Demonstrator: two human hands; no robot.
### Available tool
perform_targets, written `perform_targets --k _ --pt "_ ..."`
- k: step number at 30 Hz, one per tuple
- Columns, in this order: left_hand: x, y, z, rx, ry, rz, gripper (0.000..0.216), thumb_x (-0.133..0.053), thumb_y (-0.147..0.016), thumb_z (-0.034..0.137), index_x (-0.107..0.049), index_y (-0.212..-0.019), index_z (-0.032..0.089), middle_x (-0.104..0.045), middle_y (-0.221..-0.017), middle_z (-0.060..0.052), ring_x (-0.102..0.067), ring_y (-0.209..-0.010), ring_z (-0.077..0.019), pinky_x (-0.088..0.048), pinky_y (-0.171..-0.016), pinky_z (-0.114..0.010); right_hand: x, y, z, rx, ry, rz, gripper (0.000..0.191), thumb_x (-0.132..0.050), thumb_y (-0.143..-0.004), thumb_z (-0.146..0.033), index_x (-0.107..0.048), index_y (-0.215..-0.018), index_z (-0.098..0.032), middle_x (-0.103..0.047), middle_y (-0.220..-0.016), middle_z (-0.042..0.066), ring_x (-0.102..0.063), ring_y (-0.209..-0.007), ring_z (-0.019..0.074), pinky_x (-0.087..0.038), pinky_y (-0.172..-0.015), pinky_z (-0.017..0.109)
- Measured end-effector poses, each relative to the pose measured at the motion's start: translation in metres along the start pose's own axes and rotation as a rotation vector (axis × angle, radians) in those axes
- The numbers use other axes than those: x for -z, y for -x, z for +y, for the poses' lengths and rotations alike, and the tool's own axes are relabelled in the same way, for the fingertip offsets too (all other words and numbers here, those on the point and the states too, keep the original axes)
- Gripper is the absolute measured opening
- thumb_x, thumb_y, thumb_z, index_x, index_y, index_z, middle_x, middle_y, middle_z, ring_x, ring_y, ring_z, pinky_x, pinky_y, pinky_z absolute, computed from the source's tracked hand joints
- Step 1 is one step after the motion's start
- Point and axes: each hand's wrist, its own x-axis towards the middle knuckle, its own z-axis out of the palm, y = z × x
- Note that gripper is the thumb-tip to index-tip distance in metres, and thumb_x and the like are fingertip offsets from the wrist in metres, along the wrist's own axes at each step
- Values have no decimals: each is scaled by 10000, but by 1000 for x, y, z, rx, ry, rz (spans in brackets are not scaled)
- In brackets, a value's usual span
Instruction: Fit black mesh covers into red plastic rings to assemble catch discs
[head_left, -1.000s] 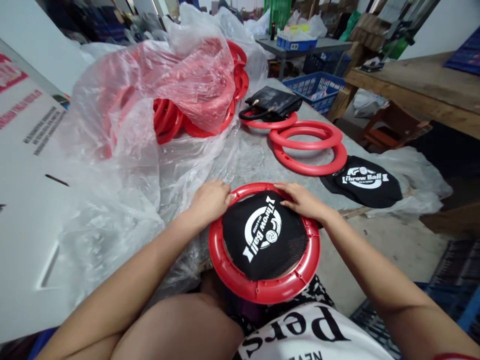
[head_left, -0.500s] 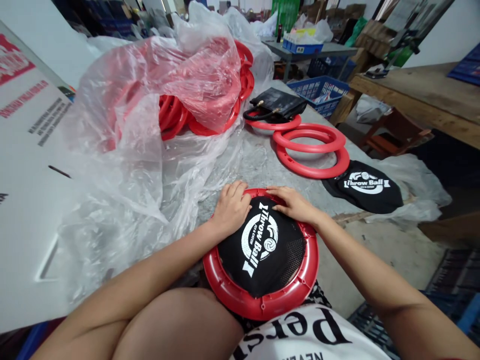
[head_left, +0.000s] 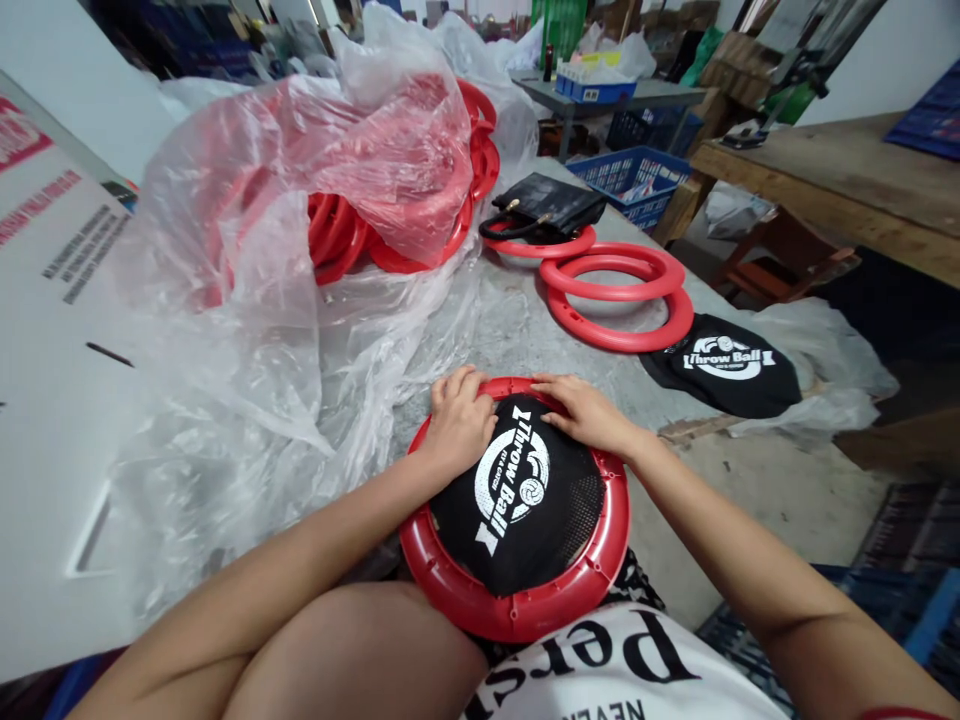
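Together, two hands [head_left: 459,425] [head_left: 589,415] hold one red ring [head_left: 516,614].

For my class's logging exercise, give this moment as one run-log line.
left fingers: on red ring, far rim; right fingers: on same rim; black Throw Ball cloth: inside ring; second black cloth: by loose red rings

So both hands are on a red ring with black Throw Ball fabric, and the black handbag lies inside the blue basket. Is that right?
Not quite: the black handbag isn't inside the blue basket; the head view shows it on another red ring on the grey table. Both hands, left hand and right hand, are on a red ring with black Throw Ball fabric.
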Motion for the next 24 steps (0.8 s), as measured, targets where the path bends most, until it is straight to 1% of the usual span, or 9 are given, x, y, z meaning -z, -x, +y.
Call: perform_targets --k 2,3,5,7,10,14,19,22,24 --pt "6 -1 2 -4 11 1 144 -560 -915 225 -696 -908 178 -660 -1282 -146 -516 -1288 -341 -354 -1084 -543 -1 2 0 -7 -39 10 451 -644 -913 -216 -589 -1360 -193 -559 -1483 142 -541 -1343 307 -427 -1129 559" --pt "10 -2 3 2 16 -29 163 -532 -935 237 -684 -919 180 -694 -1193 -139 -572 -1203 -321 -383 -1049 -516 -2 4 0 -7 -64 15 445 -637 -917 -213 -589 -1359 -196 -559 -1482 140 -537 -1348 302 -424 -1134 558" --pt "17 -4 6 39 37 -136 200 -472 -970 254 -660 -958 186 -729 -1016 -111 -647 -1023 -283 -433 -970 -461 -3 9 0 -9 -105 25 433 -621 -928 -220 -588 -1359 -209 -558 -1480 135 -532 -1354 293 -420 -1141 560" --pt "21 -6 9 127 88 -246 193 -460 -972 252 -640 -1017 197 -738 -949 -86 -673 -916 -262 -463 -885 -413 -4 15 -1 -23 -120 39 418 -614 -938 -243 -592 -1355 -224 -560 -1476 134 -531 -1356 293 -413 -1144 574" --pt "23 -11 12 244 227 -318 212 -530 -933 245 -610 -1126 208 -746 -1011 -76 -691 -926 -257 -477 -812 -367 -4 22 -2 -42 -126 54 413 -616 -940 -257 -595 -1352 -231 -563 -1471 137 -528 -1360 296 -407 -1145 587" --pt "23 -23 12 312 375 -302 342 -632 -877 284 -604 -1207 197 -748 -1043 -76 -697 -935 -245 -488 -794 -339 -3 22 -4 -44 -125 65 434 -635 -920 -241 -601 -1352 -218 -573 -1457 143 -534 -1348 304 -424 -1131 579" --pt "23 -37 15 319 244 -344 255 -659 -853 358 -698 -1049 200 -765 -985 -93 -700 -914 -267 -490 -760 -339 -3 21 -4 -26 -121 65 428 -639 -924 -264 -605 -1349 -237 -574 -1456 133 -546 -1329 309 -432 -1117 585" --pt "24 -43 18 313 147 -391 161 -658 -844 333 -711 -945 218 -768 -977 -91 -699 -938 -283 -485 -759 -346 -2 21 -4 -31 -103 53 427 -639 -924 -264 -601 -1348 -227 -572 -1459 130 -545 -1326 308 -434 -1118 572" --pt "25 -45 20 318 108 -405 136 -651 -842 309 -699 -932 219 -762 -957 -90 -694 -923 -290 -482 -752 -355 0 19 -5 -39 -85 40 431 -645 -915 -246 -603 -1343 -209 -584 -1443 132 -555 -1312 304 -439 -1118 546"
